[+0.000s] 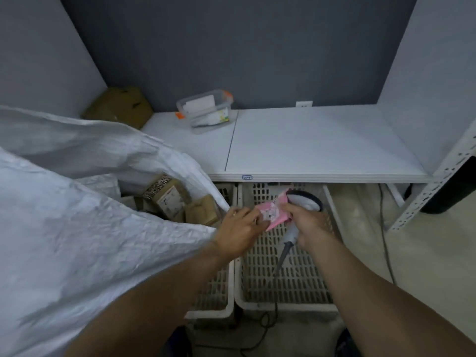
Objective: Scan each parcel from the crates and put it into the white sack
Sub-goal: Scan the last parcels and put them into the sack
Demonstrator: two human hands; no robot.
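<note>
A small pink parcel [273, 212] with a white label is held above the right crate [291, 284]. My left hand [240, 229] pinches its left edge. In my right hand [307, 222] is a grey handheld scanner [304, 202], gripped by the handle, its head right beside the parcel's upper right corner. The white sack [77, 228] stands open at the left, with several brown cardboard parcels [175, 202] inside. A second crate [219, 287] sits between the sack and the right crate, partly hidden by my left arm.
A white table [322, 145] runs above the crates, carrying a clear plastic box [206, 110] with orange clips. A brown package [121, 105] lies in the back left corner. A white metal rack post [435, 184] stands at right. Cables [386, 240] trail over the floor.
</note>
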